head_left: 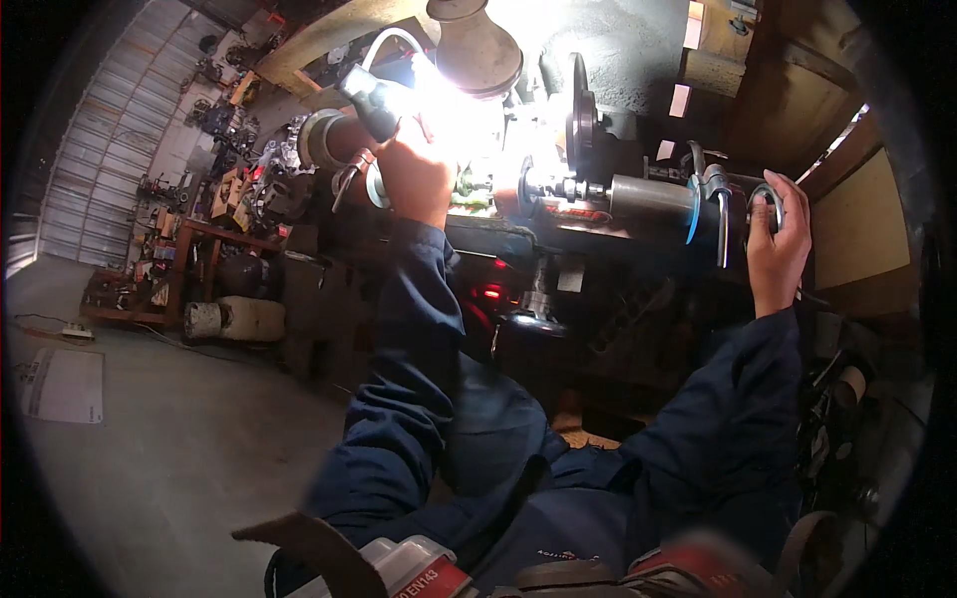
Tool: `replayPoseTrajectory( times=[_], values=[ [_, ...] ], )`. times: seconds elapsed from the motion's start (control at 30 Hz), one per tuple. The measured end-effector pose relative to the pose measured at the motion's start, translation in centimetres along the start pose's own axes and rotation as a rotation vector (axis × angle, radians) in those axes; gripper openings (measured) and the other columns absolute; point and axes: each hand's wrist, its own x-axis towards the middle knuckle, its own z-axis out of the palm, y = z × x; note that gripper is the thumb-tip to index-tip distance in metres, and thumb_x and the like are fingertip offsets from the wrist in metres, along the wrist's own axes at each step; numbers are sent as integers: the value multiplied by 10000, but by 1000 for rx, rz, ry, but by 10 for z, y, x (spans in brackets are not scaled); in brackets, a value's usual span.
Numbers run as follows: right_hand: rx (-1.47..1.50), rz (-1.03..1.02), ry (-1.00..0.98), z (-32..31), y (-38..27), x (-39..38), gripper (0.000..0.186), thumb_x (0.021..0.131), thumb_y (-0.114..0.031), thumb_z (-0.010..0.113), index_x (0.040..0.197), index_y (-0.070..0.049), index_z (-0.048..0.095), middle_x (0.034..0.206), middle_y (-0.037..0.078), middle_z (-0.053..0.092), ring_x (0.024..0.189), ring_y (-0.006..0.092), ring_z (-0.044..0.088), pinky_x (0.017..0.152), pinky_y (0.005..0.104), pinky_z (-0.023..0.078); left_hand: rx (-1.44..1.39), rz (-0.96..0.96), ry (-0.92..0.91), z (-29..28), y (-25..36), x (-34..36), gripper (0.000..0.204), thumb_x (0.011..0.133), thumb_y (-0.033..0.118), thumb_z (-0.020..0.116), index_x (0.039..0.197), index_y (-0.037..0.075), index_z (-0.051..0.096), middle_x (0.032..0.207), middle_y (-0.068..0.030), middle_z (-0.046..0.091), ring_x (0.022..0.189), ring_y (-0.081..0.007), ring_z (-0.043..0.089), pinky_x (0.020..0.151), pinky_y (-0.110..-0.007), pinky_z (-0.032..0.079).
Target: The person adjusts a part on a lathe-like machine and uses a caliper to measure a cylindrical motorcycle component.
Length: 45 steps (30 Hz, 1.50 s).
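My left hand (417, 177) is raised at a lathe-like machine, its fingers partly washed out by glare. It is closed against a dark grey block (371, 103) with a pale curved tube (396, 38) above it; the block looks like part of a work lamp. Right of that hand, a slim metal workpiece (568, 186) lies level along the machine. A grey metal cylinder (650, 194) follows on its right, with a bent lever (724, 227) beyond it. My right hand (778, 239) curls round a small round handwheel (764, 204) at the machine's right end.
Behind the workpiece stands an upright disc (576, 115), beside a tan flared housing (477, 48). Below the machine hangs a dark round knob (533, 324). Cluttered parts and a wooden bench (184, 264) are at the left, with a pale cylinder (244, 319) on the floor.
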Motion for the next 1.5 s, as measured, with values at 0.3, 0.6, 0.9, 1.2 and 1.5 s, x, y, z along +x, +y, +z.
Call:
replayPoseTrajectory(
  times=[0.3, 0.6, 0.9, 1.2, 1.5],
  values=[
    [22, 9, 3, -2, 0, -1, 270, 881, -57, 595, 1149, -37, 627, 1187, 131, 615, 1116, 300, 579, 982, 383, 447, -79, -189, -25, -4, 7, -4, 251, 945, 192, 544, 830, -26, 592, 647, -223, 607, 605, -411, 609, 536, -450, 452],
    [33, -28, -81, -14, -2, -3, 357, 942, -156, 578, 1256, 9, 535, 1236, 191, 580, 1147, 342, 561, 997, 401, 435, -401, -776, -20, -70, -5, 10, 506, 999, 462, 479, 842, -8, 578, 601, -46, 554, 497, -140, 535, 470, -304, 419],
    [328, 229, -58, -34, 13, -12, 501, 1024, -357, 446, 1358, 15, 477, 1291, 200, 568, 1166, 268, 555, 1014, 351, 404, -380, -967, -45, -47, -124, 75, 316, 958, 330, 594, 857, 32, 623, 631, -19, 584, 491, -93, 516, 415, -235, 367],
    [230, 248, -230, -28, 5, -5, 489, 1023, -343, 422, 1312, 39, 523, 1229, 221, 611, 1134, 301, 590, 983, 360, 429, -100, -223, -1012, 77, -215, 90, 277, 934, 279, 640, 959, 4, 663, 803, -31, 681, 782, -125, 650, 718, -272, 511],
    [233, 323, -234, -19, 9, -4, 575, 1009, -419, 358, 1352, 20, 501, 1256, 218, 589, 1173, 299, 563, 1006, 383, 413, -7, -203, -1175, 94, -208, 78, 273, 930, 274, 640, 971, 5, 664, 835, -49, 682, 799, -145, 653, 729, -288, 512]
  ],
)
